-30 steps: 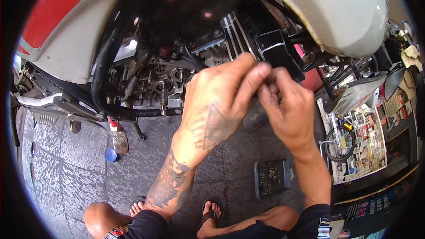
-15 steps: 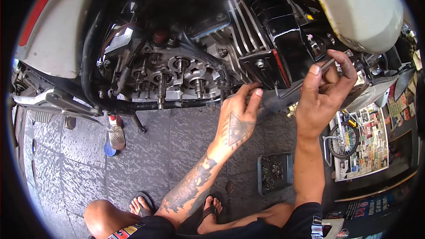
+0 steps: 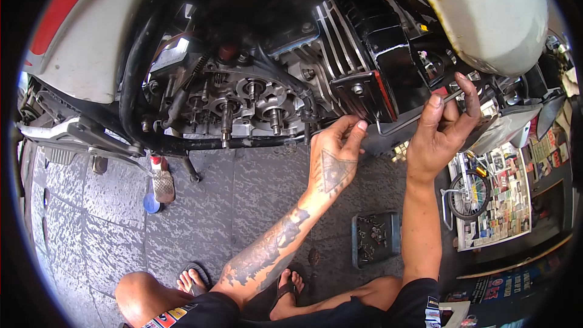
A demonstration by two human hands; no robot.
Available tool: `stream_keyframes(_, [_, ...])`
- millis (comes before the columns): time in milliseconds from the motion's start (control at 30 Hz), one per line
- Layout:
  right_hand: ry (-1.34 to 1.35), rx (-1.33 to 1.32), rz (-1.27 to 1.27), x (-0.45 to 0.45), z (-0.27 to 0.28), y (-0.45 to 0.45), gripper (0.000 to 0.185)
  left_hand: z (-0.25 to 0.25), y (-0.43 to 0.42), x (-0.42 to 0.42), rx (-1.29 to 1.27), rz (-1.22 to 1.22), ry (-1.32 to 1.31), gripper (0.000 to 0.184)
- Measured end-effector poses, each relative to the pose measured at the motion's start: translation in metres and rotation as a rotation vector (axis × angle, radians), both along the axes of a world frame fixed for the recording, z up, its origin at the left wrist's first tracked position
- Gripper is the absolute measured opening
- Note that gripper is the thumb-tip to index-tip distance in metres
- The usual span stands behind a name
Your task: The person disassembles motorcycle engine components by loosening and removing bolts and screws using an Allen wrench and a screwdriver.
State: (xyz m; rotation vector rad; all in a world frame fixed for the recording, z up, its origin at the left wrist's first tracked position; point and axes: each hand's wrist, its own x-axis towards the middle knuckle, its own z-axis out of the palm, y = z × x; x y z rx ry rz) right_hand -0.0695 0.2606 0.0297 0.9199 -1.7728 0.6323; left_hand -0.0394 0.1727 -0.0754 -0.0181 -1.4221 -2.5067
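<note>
My right hand (image 3: 438, 136) holds the long arm of a thin L-shaped metal hex key (image 3: 405, 123) between thumb and fingers, with the index finger raised. The key's short bent end reaches the lower edge of a dark cover (image 3: 363, 94) with a red edge, beside the finned engine cylinder (image 3: 333, 36). Just below that cover, my left hand (image 3: 337, 146) has thumb and fingers closed together; what lies in them, if anything, is hidden. To the left of it, the motorcycle's opened engine case (image 3: 243, 106) shows shafts and gears.
A tray (image 3: 398, 237) with small metal parts stands on the tiled floor (image 3: 200, 218). Left of it are a bottle (image 3: 163, 183) and a blue cap (image 3: 152, 203). A frame tube (image 3: 206, 144) runs under the engine. At right is a sticker-covered board (image 3: 504, 206).
The view has shifted slightly. My left hand has moved a little to the right, still under the cover. My right index finger has straightened and the key has turned slightly.
</note>
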Motion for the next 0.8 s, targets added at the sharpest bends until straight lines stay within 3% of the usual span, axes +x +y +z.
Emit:
stream_keyframes(133, [0.008, -0.100, 0.116, 0.000, -0.003, -0.008, 0.046, 0.002, -0.002, 0.001, -0.031, 0.008, -0.026, 0.026])
stream_keyframes(233, [-0.129, -0.124, 0.035, 0.010, -0.012, -0.003, 0.042, 0.005, -0.004, 0.003, -0.054, 0.027, -0.033, 0.026])
stream_keyframes(300, [-0.295, -0.345, 0.078, 0.009, -0.025, 0.000, 0.031, 0.002, -0.002, 0.001, -0.068, 0.050, -0.018, 0.026])
stream_keyframes(333, [-0.338, -0.298, -0.007, 0.008, -0.024, 0.002, 0.013, 0.001, -0.001, 0.000, -0.093, 0.069, -0.009, 0.026])
stream_keyframes(400, [-0.399, -0.207, -0.029, 0.013, -0.024, 0.004, 0.016, 0.003, -0.003, 0.002, -0.134, 0.079, -0.025, 0.026])
stream_keyframes(467, [-0.462, -0.125, -0.078, 0.021, -0.020, -0.002, 0.033, 0.001, -0.004, 0.001, -0.176, 0.086, -0.047, 0.026])
stream_keyframes(700, [-0.471, -0.143, -0.056, 0.023, -0.025, -0.003, 0.026, 0.004, -0.011, 0.007, -0.238, 0.124, -0.038, 0.027])
stream_keyframes(800, [-0.676, 0.021, -0.114, 0.034, -0.020, 0.003, 0.023, 0.004, -0.023, 0.016, -0.526, 0.225, -0.034, 0.026])
